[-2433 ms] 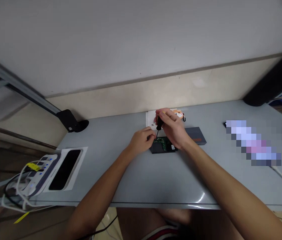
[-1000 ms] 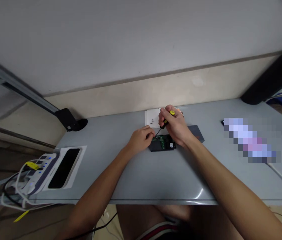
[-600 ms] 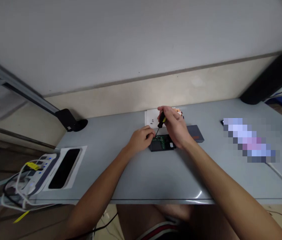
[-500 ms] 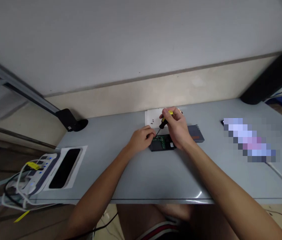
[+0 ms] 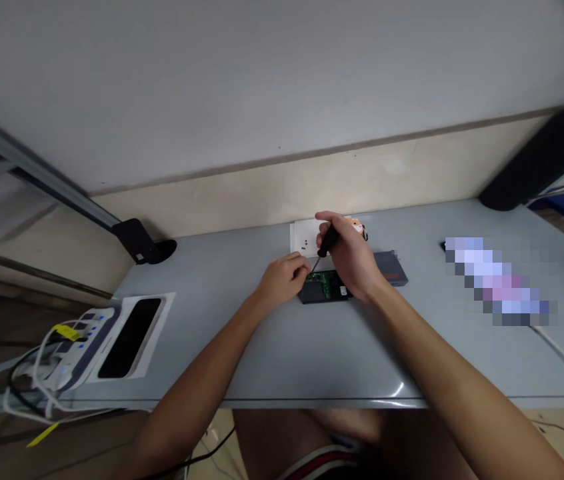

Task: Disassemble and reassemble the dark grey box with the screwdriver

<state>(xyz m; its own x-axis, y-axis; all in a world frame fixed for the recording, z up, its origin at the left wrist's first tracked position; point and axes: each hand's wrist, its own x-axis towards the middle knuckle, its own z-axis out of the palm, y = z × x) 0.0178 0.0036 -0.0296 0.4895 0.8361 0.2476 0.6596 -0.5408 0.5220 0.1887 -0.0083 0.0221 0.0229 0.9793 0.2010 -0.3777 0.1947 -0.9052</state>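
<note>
My right hand [image 5: 351, 257] is closed around a screwdriver [image 5: 329, 241] with a black handle and yellow marks. Its thin shaft slants down to the upper left part of an opened black device [image 5: 326, 300], where a green circuit board [image 5: 326, 285] shows. My left hand [image 5: 282, 279] rests at the device's left edge, thumb and fingers pinched together close to the screwdriver's tip. What lies between those fingertips is hidden. Behind the device, several tiny dark screws [image 5: 305, 245] lie on a white sheet [image 5: 301, 230]. A grey box-like case [image 5: 391, 269] sits to the right, partly behind my right hand.
An orange and white cartoon-faced item [image 5: 359, 228] lies behind my right hand. On the left are a dark phone [image 5: 129, 338] and a power strip [image 5: 82, 347] with tangled cables. A blurred-out phone-like device [image 5: 499, 280] with a white cable lies on the right of the grey table [image 5: 282, 373].
My right hand has turned the screwdriver back and forth, its grip swinging between frames while the tip stays at the same part of the board. The left hand has stayed in place.
</note>
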